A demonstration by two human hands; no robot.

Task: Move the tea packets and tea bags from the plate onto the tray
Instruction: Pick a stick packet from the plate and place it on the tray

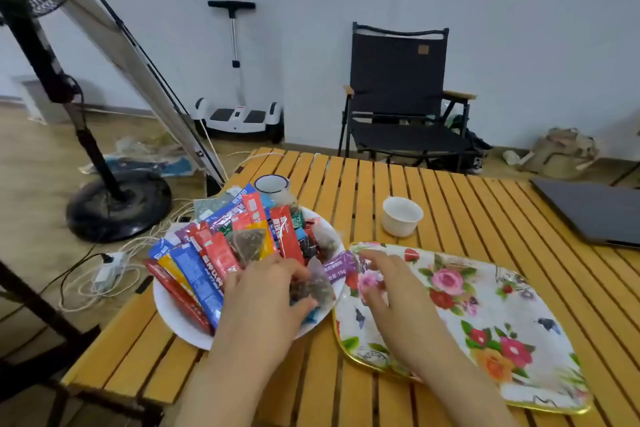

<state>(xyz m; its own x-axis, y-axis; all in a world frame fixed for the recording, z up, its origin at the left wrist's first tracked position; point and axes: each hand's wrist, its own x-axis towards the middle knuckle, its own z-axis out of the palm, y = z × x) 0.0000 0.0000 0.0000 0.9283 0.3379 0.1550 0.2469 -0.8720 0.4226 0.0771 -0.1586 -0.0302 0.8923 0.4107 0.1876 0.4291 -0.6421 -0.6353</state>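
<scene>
A white plate [173,315] at the table's left holds a heap of red, blue, yellow and purple tea packets [221,253] and see-through pyramid tea bags [247,243]. My left hand [263,302] lies over the plate's near side and pinches a pyramid tea bag [311,284] between thumb and fingers. A purple packet [337,269] pokes over the plate's right rim. The floral tray [485,315] with a gold rim lies to the right, with nothing on it. My right hand [388,291] hovers over the tray's left end, fingers spread and holding nothing.
A white cup [401,215] stands behind the tray and an enamel mug [272,185] behind the plate. A closed laptop [595,208] lies at the far right. Beyond the slatted wooden table [450,191] are a folding chair [398,97], a fan stand [114,198] and floor cables [107,267].
</scene>
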